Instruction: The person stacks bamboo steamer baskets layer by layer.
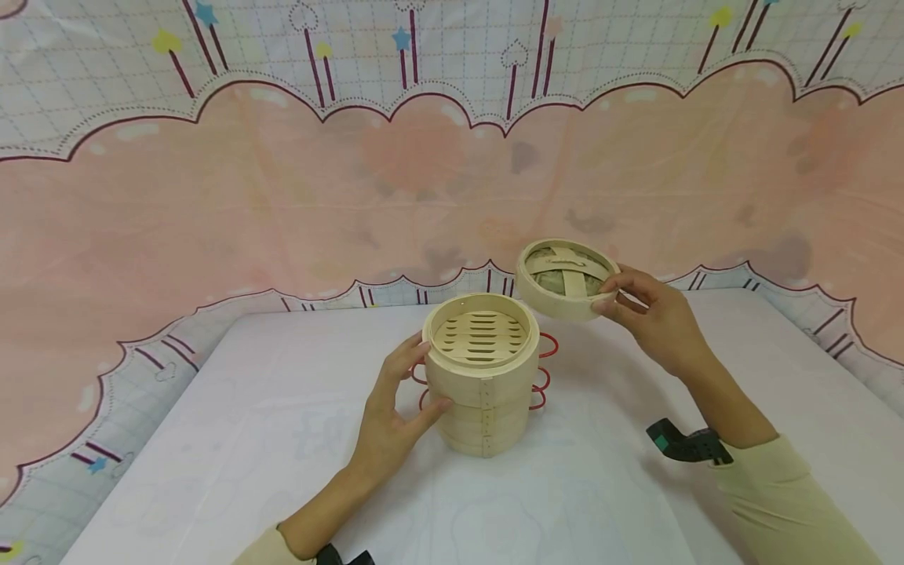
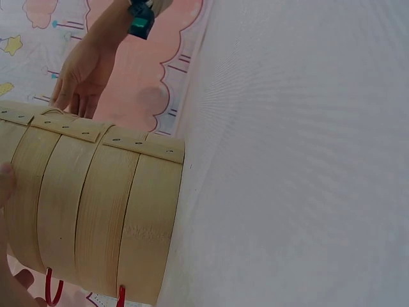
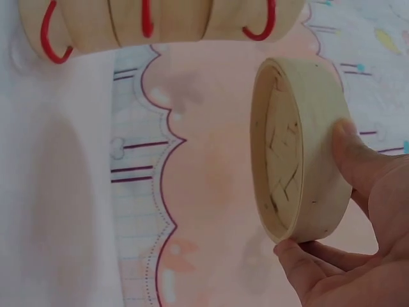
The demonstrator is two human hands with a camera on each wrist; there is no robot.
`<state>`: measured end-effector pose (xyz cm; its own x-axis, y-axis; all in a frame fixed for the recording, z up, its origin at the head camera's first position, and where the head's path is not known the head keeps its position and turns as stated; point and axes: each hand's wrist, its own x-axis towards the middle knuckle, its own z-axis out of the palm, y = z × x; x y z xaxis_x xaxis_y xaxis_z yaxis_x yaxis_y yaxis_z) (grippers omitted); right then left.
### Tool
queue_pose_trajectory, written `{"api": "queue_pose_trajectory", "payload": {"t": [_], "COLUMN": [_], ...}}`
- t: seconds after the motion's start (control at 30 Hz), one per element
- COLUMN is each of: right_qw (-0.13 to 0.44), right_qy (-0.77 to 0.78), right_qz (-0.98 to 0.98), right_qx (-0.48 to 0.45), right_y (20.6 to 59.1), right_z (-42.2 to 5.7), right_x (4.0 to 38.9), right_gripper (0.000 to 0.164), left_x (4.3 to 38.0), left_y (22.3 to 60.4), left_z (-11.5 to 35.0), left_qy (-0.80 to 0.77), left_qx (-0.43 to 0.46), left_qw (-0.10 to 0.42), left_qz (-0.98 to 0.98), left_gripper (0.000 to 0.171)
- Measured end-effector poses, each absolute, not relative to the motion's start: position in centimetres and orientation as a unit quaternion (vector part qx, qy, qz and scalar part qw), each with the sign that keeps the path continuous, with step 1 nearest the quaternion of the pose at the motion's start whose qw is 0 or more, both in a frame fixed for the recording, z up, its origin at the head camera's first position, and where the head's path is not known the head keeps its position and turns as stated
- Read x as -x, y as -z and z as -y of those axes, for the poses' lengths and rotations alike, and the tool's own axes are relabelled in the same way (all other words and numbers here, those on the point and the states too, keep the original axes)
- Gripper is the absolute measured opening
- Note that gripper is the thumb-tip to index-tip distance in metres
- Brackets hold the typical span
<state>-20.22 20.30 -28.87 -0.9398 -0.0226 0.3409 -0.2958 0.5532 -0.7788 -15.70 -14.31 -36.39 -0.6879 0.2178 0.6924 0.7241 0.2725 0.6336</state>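
A round stack of bamboo steamer baskets (image 1: 487, 416) stands upright on the white table, with red loops on its sides. Its top is uncovered, showing a slatted bamboo floor (image 1: 482, 336). My left hand (image 1: 395, 412) holds the stack from the left, thumb on the front and fingers along the side. In my right hand (image 1: 657, 318), a woven bamboo steamer lid (image 1: 565, 284) is pinched by its rim, raised at the stack's upper right and slightly tilted. The right wrist view shows the lid's woven underside (image 3: 284, 147) facing the stack.
The white tabletop (image 1: 282, 439) spreads around the stack on all sides. Behind it hangs a pink and white patterned cloth (image 1: 318, 204), which also runs down along the table's left and right edges. A black wrist device (image 1: 688, 443) sits on the right forearm.
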Motion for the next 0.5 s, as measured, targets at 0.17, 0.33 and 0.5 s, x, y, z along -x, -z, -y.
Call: {"api": "queue_pose_trajectory", "payload": {"t": [0.17, 0.33, 0.5], "right_qw": [0.151, 0.142, 0.136], "right_qy": [-0.473, -0.476, -0.481], "right_qz": [0.862, 0.862, 0.859], "right_qx": [-0.1, -0.103, -0.115], "right_y": [28.1, 27.6, 27.2], "right_z": [-20.2, -20.0, -19.8], "right_x": [19.8, 19.6, 19.3], "right_gripper": [0.025, 0.027, 0.025], "left_x": [15.8, 15.7, 15.8], "left_y": [36.3, 36.2, 36.1], "left_z": [14.3, 14.2, 14.2], "left_qy": [0.517, 0.52, 0.522], "left_qx": [0.309, 0.308, 0.307], "left_qw": [0.242, 0.238, 0.236], "left_qz": [0.761, 0.76, 0.76], "left_gripper": [0.074, 0.074, 0.074]}}
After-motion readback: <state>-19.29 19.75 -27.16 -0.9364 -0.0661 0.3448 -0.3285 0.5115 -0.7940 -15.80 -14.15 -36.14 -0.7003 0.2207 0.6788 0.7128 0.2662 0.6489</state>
